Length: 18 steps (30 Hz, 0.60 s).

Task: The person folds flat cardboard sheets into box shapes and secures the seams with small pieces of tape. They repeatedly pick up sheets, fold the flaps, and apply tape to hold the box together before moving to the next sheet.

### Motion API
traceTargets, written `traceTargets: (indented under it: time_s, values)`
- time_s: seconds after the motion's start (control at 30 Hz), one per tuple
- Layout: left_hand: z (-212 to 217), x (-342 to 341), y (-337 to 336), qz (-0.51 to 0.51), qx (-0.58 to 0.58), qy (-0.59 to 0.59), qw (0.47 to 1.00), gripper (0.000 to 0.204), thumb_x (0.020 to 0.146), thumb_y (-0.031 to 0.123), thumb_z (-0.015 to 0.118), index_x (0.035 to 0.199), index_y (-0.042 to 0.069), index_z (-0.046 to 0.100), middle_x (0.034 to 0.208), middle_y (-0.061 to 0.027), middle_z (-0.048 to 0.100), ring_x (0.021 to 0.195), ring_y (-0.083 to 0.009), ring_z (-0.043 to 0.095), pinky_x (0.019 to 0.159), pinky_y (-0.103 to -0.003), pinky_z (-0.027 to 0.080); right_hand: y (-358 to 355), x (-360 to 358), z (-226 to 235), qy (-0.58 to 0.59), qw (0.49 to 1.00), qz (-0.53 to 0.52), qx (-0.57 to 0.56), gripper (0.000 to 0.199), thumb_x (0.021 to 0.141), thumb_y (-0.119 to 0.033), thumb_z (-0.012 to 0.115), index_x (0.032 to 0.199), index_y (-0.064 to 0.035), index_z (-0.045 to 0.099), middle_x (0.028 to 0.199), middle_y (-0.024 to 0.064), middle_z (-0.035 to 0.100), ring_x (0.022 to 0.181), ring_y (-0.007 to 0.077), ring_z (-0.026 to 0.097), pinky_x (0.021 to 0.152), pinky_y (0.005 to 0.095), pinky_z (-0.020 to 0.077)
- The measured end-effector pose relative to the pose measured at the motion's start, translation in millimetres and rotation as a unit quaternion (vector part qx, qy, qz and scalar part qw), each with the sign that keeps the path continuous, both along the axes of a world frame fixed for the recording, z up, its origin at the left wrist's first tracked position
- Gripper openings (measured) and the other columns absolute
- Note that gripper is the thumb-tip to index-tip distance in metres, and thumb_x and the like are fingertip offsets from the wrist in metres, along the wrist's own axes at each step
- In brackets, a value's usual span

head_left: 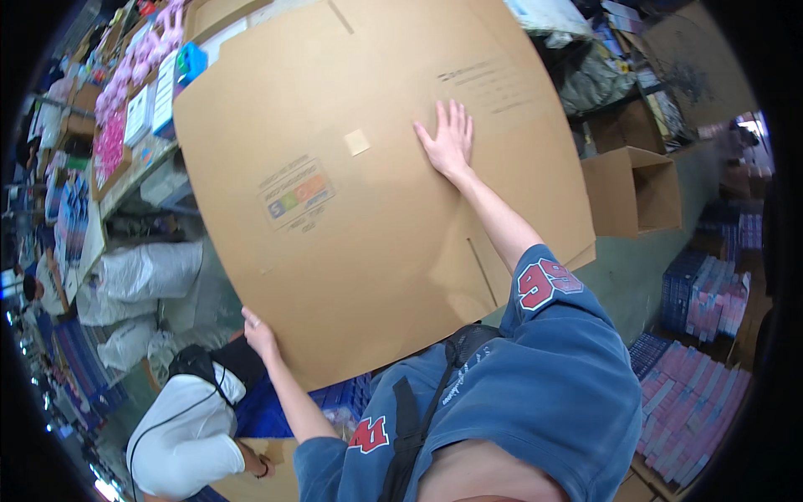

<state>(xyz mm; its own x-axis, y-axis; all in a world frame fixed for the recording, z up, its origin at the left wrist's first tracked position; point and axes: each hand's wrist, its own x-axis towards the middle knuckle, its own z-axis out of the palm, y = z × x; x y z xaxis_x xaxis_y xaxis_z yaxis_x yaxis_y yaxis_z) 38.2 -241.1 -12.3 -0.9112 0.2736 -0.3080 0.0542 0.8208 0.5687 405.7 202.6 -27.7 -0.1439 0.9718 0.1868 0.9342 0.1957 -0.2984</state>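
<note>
While one co-worker in white (180, 439) bends at lower left and one open box (611, 197) stands at right, one large flattened carton (376, 222) lies before the person, blocking the view beneath. The left hand (263, 339) grips its left edge, fingers partly hidden; the right hand (450, 151) rests on its face, fingers slightly spread.

- Warm tan right across the big cardboard sheet (385, 226), with faded blue, yellow and orange print (297, 199)!
- Blue shirt (544, 376) near, red white-edged figures (535, 286) on its sleeves (552, 311)!
- Pink plush toys (142, 60), far left!
- White sacks (159, 272), left!
- Pink stacked packs (690, 402), near right!
</note>
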Motion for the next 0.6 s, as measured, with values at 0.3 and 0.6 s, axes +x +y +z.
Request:
traceTargets:
  time_s: [0.3, 0.6]
  values:
    - [8, 2, -14, 0.054, 0.025, 0.026, 0.998, 0.074, 0.098, 0.065, 0.046, 0.087, -0.003, 0.072, 0.081, -0.0128, 0.072, 0.076, -0.0219, 0.065, 0.07, -0.037, 0.049, -20, 290, 22, -0.098, 0.947, -0.307, -0.01, 0.074, 0.094, -0.065, 0.047, 0.122, 0.0024, 0.061, 0.121, 0.0249, 0.061, 0.118, 0.04, 0.056, 0.096, 0.0507, 0.0465]
    - [130, 8, -50, 0.07, 0.205, 0.108, 0.97, 0.063, 0.084, 0.052, 0.078, 0.056, 0.001, 0.052, 0.054, 0.0028, 0.05, 0.054, -0.0092, 0.041, 0.052, -0.031, 0.035, -69, 345, 88, 0.18, 0.927, -0.271, -0.186, 0.085, 0.086, -0.074, 0.052, 0.106, 0.0062, 0.072, 0.11, 0.0294, 0.069, 0.11, 0.0425, 0.064, 0.094, 0.0461, 0.0483]
